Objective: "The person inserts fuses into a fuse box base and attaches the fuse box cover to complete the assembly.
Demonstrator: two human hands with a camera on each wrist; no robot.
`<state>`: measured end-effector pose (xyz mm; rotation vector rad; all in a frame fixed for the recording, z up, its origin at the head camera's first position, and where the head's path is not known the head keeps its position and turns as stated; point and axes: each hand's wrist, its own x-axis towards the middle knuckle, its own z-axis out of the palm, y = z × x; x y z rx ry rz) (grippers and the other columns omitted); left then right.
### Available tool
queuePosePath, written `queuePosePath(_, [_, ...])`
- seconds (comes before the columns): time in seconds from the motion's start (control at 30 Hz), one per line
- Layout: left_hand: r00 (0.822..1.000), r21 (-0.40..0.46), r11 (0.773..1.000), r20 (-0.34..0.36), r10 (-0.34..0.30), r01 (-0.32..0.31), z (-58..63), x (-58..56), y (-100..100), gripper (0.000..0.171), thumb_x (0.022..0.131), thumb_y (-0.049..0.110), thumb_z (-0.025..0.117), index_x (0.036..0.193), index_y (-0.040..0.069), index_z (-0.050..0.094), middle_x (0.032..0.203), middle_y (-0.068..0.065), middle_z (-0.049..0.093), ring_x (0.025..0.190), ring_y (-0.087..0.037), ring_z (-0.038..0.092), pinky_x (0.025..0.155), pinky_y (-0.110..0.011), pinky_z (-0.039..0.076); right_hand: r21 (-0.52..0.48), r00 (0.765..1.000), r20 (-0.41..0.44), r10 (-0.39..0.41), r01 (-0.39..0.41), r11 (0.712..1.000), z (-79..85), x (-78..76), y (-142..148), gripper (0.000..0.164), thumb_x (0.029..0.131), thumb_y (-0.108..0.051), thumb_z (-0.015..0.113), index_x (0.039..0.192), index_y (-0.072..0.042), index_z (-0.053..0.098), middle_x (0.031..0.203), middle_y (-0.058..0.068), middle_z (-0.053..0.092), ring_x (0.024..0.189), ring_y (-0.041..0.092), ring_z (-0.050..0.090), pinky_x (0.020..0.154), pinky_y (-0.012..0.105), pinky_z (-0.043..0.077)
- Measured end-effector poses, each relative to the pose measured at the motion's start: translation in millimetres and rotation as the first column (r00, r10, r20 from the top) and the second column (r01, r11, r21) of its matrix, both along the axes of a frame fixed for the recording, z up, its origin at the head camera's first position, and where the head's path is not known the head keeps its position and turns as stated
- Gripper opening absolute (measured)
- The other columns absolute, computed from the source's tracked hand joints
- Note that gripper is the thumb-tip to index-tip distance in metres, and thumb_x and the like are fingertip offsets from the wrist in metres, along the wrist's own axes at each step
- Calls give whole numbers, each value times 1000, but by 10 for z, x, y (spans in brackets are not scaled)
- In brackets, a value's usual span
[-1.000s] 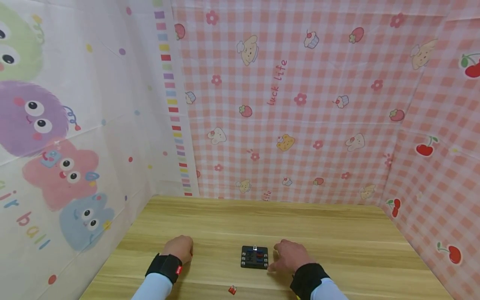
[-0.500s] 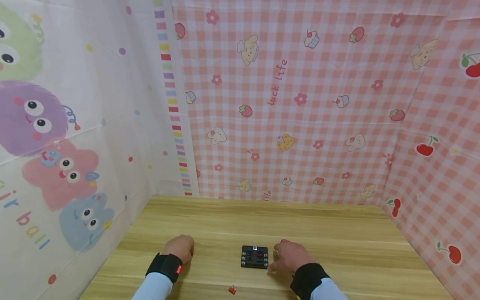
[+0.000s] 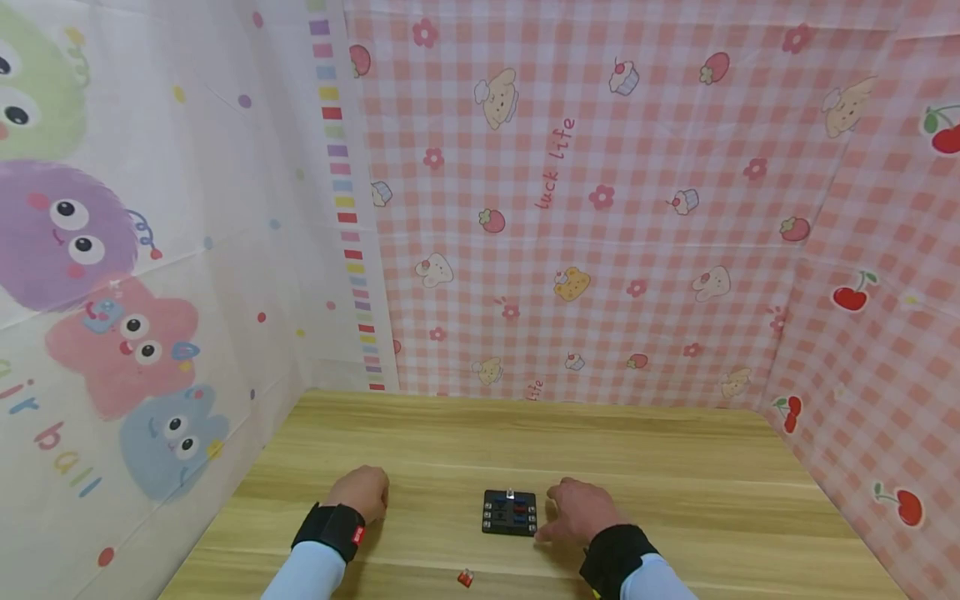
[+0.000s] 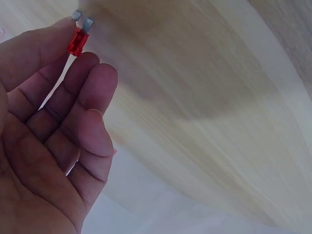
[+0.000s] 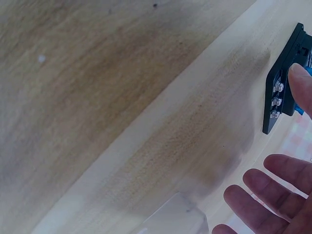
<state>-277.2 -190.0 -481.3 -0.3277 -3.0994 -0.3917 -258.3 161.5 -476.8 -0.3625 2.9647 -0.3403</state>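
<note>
A red blade fuse (image 4: 78,43) with two metal prongs is pinched between the thumb and fingertips of my left hand (image 3: 362,493); in the head view the hand hides it. To its right lies a black fuse block (image 3: 510,523) with metal screw terminals along both sides and blue and red fuses in it. My right hand (image 3: 581,510) is at the block's right side, its thumb (image 5: 301,87) at the edge, fingers loosely spread. Whether the thumb touches the block I cannot tell. A second red blade fuse (image 3: 466,577) rests on the table nearer to me.
The wooden table (image 3: 675,467) carries all of this. A pink checked cloth (image 3: 600,250) hangs behind it, and a white cartoon cloth (image 3: 247,250) on the left. Something clear and flat (image 5: 170,217) shows low in the right wrist view.
My left hand has shifted very slightly up and turned, so the red fuse no longer shows past its fingers in the head view. The right hand and fuse block stay put.
</note>
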Motion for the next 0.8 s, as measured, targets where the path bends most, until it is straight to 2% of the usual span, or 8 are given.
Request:
queuePosePath(0.1, [1000,15,1000,24,9,-10,27,-7,14,28,70,-2,83,64,11,60,63,1,54,61,-18,47,61,-36,44,2,1000,-4,2,-2,1000,3,-1,-1,63,69,-47,88,112,-4,70,104,8,66,95,27,62,90,50,48])
queuePosePath(0.3, [1000,13,1000,-16,5,-5,27,-30,53,26,72,-4,79,64,11,60,62,2,53,60,-17,47,60,-35,43,8,1000,-8,9,-9,1000,27,13,-20,64,69,-47,88,113,-4,69,104,9,66,94,28,62,90,50,48])
queuePosePath(0.6, [992,23,997,-104,-73,75,37,-30,133,28,70,-6,76,61,12,58,60,3,51,58,-16,45,58,-34,43,20,1000,-21,17,-16,1000,72,34,-43,62,70,-45,88,112,-4,70,103,8,66,95,27,63,90,48,49])
queuePosePath(0.8, [987,32,993,-117,-108,112,83,-15,232,26,71,-7,76,62,11,59,60,3,52,59,-16,45,59,-35,44,32,999,-26,18,-17,999,49,22,-42,62,69,-47,87,112,-4,70,102,8,67,94,26,63,90,48,49])
